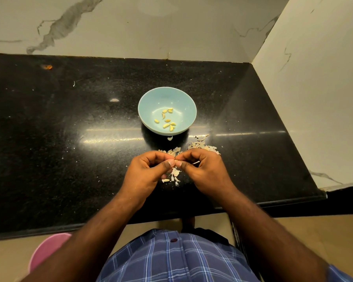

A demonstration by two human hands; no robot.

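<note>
Above the black desk (69,119), the left hand (145,171) and right hand (206,171) meet, their fingers (167,164) pinching a small garlic clove (175,159) between them. It is held near the blue bowl (149,102) of peeled cloves (167,120), over scattered peels (202,147).

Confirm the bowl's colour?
Light blue, plain with no pattern: bowl, seen best in the head view.

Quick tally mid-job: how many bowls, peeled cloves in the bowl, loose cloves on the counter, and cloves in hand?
Bowl: 1
Peeled cloves in the bowl: 8 (top pair hard to separate)
Loose clove on the counter: 1
Clove pinched between left hand and right hand: 1
Total: 11
</note>
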